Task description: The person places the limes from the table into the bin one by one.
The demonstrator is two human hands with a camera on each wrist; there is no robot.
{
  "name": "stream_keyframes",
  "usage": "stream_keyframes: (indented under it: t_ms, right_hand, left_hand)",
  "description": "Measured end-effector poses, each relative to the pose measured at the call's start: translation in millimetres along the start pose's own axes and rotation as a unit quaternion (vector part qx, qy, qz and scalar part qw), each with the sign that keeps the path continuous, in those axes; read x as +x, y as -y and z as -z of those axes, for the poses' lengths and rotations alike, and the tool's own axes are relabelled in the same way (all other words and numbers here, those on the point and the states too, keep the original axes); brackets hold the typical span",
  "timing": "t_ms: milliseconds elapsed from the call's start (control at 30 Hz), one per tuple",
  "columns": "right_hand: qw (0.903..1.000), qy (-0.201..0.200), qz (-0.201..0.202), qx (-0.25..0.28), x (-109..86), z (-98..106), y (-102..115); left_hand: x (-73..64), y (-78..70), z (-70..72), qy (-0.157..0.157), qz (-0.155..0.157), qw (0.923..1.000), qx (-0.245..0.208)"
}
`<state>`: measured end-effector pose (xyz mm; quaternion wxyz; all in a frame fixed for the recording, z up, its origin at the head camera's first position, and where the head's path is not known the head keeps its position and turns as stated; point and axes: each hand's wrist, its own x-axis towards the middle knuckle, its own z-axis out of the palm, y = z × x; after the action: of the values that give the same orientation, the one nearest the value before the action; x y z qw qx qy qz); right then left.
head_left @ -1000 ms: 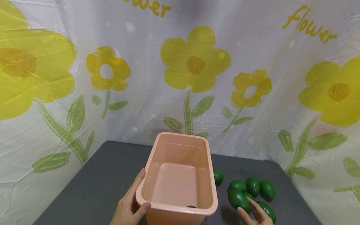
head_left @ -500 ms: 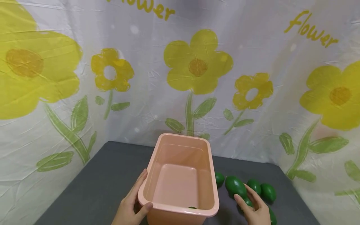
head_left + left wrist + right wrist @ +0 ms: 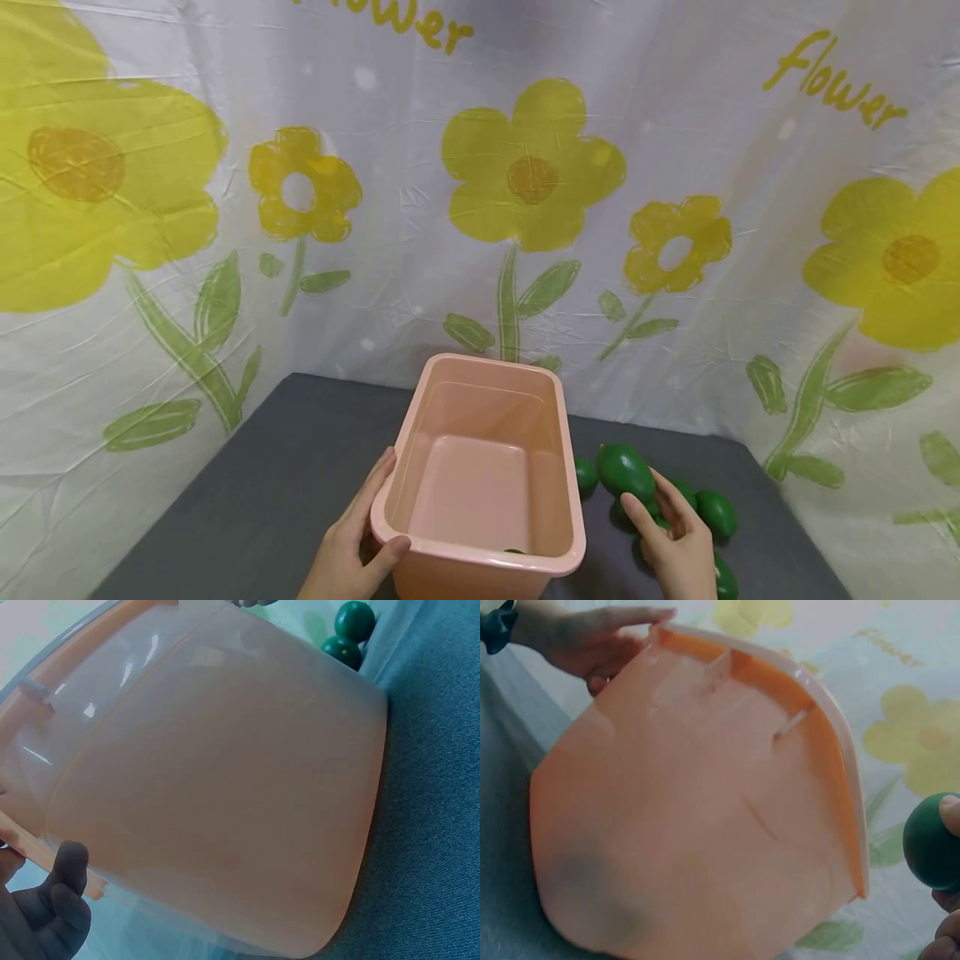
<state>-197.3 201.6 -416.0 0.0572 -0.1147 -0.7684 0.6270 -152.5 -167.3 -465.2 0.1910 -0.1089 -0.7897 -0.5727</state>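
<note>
A pink plastic bin (image 3: 480,492), deep and rectangular, stands mid-table with its top facing me. My left hand (image 3: 352,533) holds the near left corner, thumb over the rim and fingers along the outer side; the left wrist view shows fingers (image 3: 71,870) bent at the rim. To the right of the bin, my right hand (image 3: 675,529) grips a smooth dark green oval fruit (image 3: 626,471) between thumb and fingers, raised above similar fruits. A sliver of a green fruit (image 3: 514,551) shows inside the bin behind the near rim; most of it is hidden.
More green fruits (image 3: 717,513) lie to the right, some partly hidden by the right hand. One fruit (image 3: 586,477) sits beside the bin's right wall. Dark grey cloth covers the table (image 3: 300,450). Behind hangs a white curtain (image 3: 405,275) printed with yellow flowers.
The right hand has lifted the green fruit upward and slightly left, away from the group. The left hand keeps its place on the bin. The head view has shifted slightly.
</note>
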Motion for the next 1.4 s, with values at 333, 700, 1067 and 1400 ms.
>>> stream_keyframes:
  t_ms: [333,700,1067,1400]
  right_hand:
    - [0.9978,0.007,0.044,0.048,-3.7,-22,13]
    - [0.9936,0.037,0.095,0.049,-4.6,-42,21]
    - [0.9927,0.057,0.088,0.059,-6.1,-59,25]
    - [0.9913,0.068,0.095,0.061,-3.8,-65,21]
  left_hand:
    - [-0.9,1.8,1.3,0.002,-0.016,0.9998,0.010]
    - [-1.0,4.8,1.8,-0.004,-0.056,0.9981,0.024]
    - [-0.7,5.4,1.3,0.000,-0.041,0.9990,0.018]
    - [-1.3,4.2,2.3,0.000,-0.042,0.9990,0.016]
